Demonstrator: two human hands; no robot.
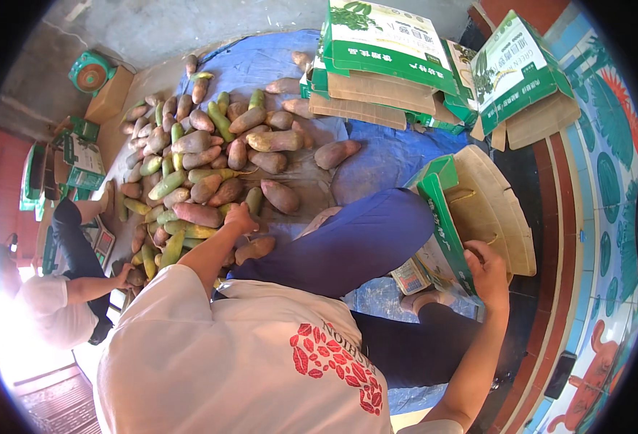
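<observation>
My left hand (241, 219) reaches into a large heap of radishes (264, 161), long and thick, some green, some reddish brown. Its fingers are bent together among them; what they hold, if anything, is hidden. Close to its fingers lie a reddish radish (197, 214) and a green one (254, 200). At the right, my right hand (489, 273) has its fingers curled at the edge of an open green and white cardboard box (445, 220). The box's brown flaps (510, 213) stand spread out, and its contents are mostly hidden.
Blue sheeting (384, 155) lies under the heap. More green and white boxes (387, 54) stand at the far right, beside a tiled wall (601, 181). At the left another person (66, 293) handles radishes near a scale (104, 242). A green fan (92, 73) stands behind.
</observation>
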